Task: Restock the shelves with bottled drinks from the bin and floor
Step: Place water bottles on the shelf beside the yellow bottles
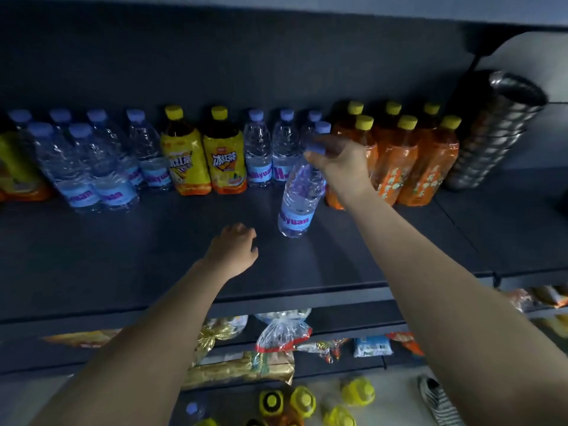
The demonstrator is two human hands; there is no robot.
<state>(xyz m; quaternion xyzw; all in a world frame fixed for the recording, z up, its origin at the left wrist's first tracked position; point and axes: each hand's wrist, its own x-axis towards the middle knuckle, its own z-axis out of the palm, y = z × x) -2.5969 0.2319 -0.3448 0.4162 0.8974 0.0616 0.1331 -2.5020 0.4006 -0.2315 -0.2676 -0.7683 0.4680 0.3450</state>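
Clear plastic water bottle [297,198], blue cap, tilted with its top leaning back and right. Right hand [341,162] pinches it at the cap, fingers curled round the top. Base sits at the dark shelf [138,259] board, in front of the back row; contact cannot be told. Left hand [235,250] hovers just left of the base, fingers loosely curled and holding nothing.

Directly behind: three upright water bottles [270,149]. Left of those: two yellow-labelled iced tea bottles [209,155], then more water. Close on the right: orange-labelled bottles [408,161], the right wrist crossing in front of them. Far right: stacked steel bowls [491,133]. Below: snack bags [276,333] and yellow-capped bottles [307,401] on the floor.
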